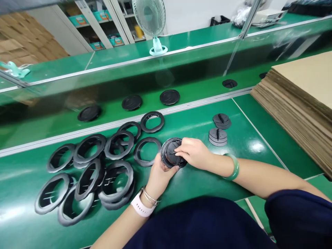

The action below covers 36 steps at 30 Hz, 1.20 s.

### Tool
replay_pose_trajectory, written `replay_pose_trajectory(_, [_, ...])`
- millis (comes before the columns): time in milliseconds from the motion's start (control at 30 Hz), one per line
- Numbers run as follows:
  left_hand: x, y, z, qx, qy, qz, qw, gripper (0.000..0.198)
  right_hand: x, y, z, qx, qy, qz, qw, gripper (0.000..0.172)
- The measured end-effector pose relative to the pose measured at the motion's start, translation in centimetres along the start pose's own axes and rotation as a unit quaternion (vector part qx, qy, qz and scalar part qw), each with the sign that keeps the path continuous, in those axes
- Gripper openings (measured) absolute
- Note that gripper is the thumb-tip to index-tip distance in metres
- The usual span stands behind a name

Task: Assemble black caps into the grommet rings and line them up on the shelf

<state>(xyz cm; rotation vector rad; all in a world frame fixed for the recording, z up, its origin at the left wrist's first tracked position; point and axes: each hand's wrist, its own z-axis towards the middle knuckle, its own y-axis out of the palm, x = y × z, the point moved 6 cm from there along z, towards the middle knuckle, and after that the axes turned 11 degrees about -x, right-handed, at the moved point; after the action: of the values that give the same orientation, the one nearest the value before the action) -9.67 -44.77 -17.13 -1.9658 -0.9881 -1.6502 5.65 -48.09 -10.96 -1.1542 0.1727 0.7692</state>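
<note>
My left hand point(162, 173) is closed around the lower left side of a black ring point(164, 155), holding it above the green table. Inside the ring sits a black disc point(171, 148) with a raised tab in its middle. The fingers of my right hand point(193, 152) pinch the disc at that tab. Several loose black rings point(119, 145) lie to the left, some stacked or leaning on each other. Right of my hands are two small piles of black discs, a nearer pile point(218, 137) and a farther pile point(222, 121).
Beyond a metal rail point(181, 106), several round black pieces point(131, 102) rest on a green belt point(197, 90). A tall stack of cardboard sheets point(298, 93) stands at the right. A small green fan point(155, 27) stands on the ledge behind.
</note>
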Motion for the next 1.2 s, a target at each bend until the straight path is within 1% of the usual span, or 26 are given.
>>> replay_pose_trajectory(133, [-0.2, -0.1, -0.2, 0.004, -0.015, 0.019, 1.0, 0.062, -0.6, 0.2, -0.1, -0.007, -0.023, -0.017, 1.0, 0.021])
replay_pose_trajectory(300, [-0.3, -0.1, -0.2, 0.003, -0.014, 0.049, 0.999, 0.062, -1.0, 0.7, -0.4, -0.012, -0.069, -0.079, 0.994, 0.025])
replay_pose_trajectory(400, [-0.3, -0.3, -0.2, 0.009, -0.01, 0.061, 0.998, 0.062, -1.2, 0.8, -0.5, -0.012, -0.1, -0.111, 0.989, 0.025])
replay_pose_trajectory(500, [-0.3, -0.3, -0.2, 0.013, -0.006, 0.064, 0.998, 0.059, -1.5, 0.7, -0.7, 0.001, -0.127, -0.119, 0.985, 0.023])
replay_pose_trajectory(567, [-0.3, -0.3, -0.2, 0.011, 0.0, 0.055, 0.998, 0.058, -1.5, 0.7, -0.8, 0.003, -0.134, -0.121, 0.984, 0.022])
replay_pose_trajectory(800, [0.0, -0.1, -0.2, 0.003, -0.007, 0.06, 0.998, 0.057, -1.1, 1.0, -0.3, -0.017, -0.094, -0.136, 0.986, 0.026])
replay_pose_trajectory(933, [-0.1, 0.0, -0.3, 0.0, -0.016, 0.07, 0.997, 0.055, -0.9, 0.9, -0.1, -0.039, -0.054, -0.102, 0.993, 0.024])
replay_pose_trajectory(1033, [0.0, 0.0, -0.5, 0.001, -0.01, 0.083, 0.996, 0.055, -0.8, 0.9, 0.0, -0.06, -0.029, -0.07, 0.995, 0.02])
replay_pose_trajectory(1200, [0.2, -0.1, -0.4, 0.008, -0.009, 0.094, 0.996, 0.056, -0.7, 0.9, -0.1, -0.074, -0.022, -0.046, 0.996, 0.015])
